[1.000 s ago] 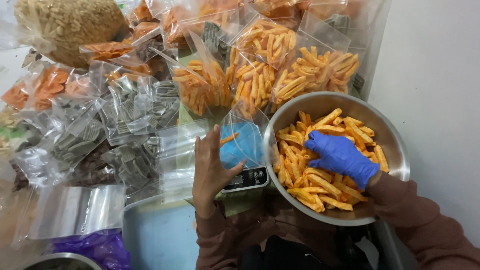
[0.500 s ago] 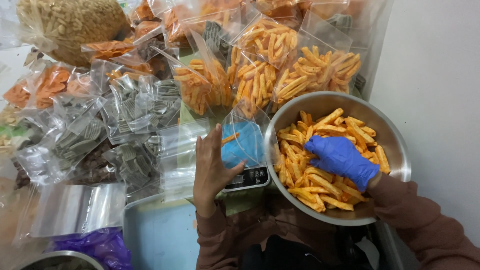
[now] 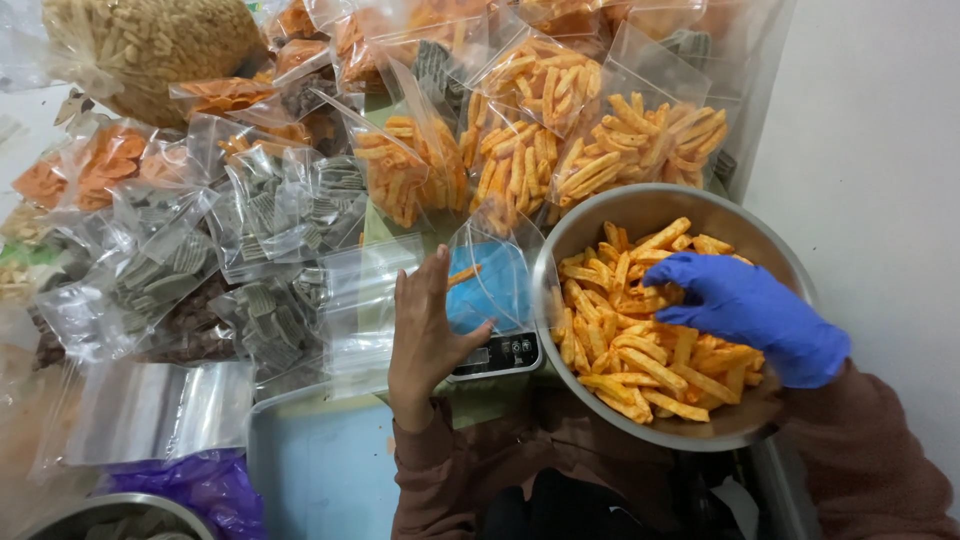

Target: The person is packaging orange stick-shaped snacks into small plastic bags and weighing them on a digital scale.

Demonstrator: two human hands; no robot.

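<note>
While the camera looks straight down, a crowded work surface fills the view, with a plain pale wall [image 3: 870, 120] running along the right side. One large steel bowl [image 3: 640, 205] sits at the right, holding a heap of orange snack sticks [image 3: 625, 345]. One small digital scale [image 3: 495, 352] stands just left of the bowl, and on it rests one open clear bag [image 3: 495, 265] with a single orange stick or two inside.

The left hand [image 3: 425, 335], bare, is flat with fingers together, its edge against the left side of that bag, thumb out toward the scale. The right hand [image 3: 750, 310], in a blue glove, hovers in the bowl, fingers curled loosely over the sticks; whether it grips any cannot be told.

Behind the scale, at least five sealed bags of orange sticks [image 3: 620, 140] lean in a pile. To the left lie many sealed bags of grey ridged chips [image 3: 270, 210], too overlapped to count. One stack of empty clear bags [image 3: 355, 310] lies beside the left hand, another [image 3: 155, 415] lower left. One purple plastic bag [image 3: 190, 490] sits near a second steel bowl's rim [image 3: 110, 505].
</note>
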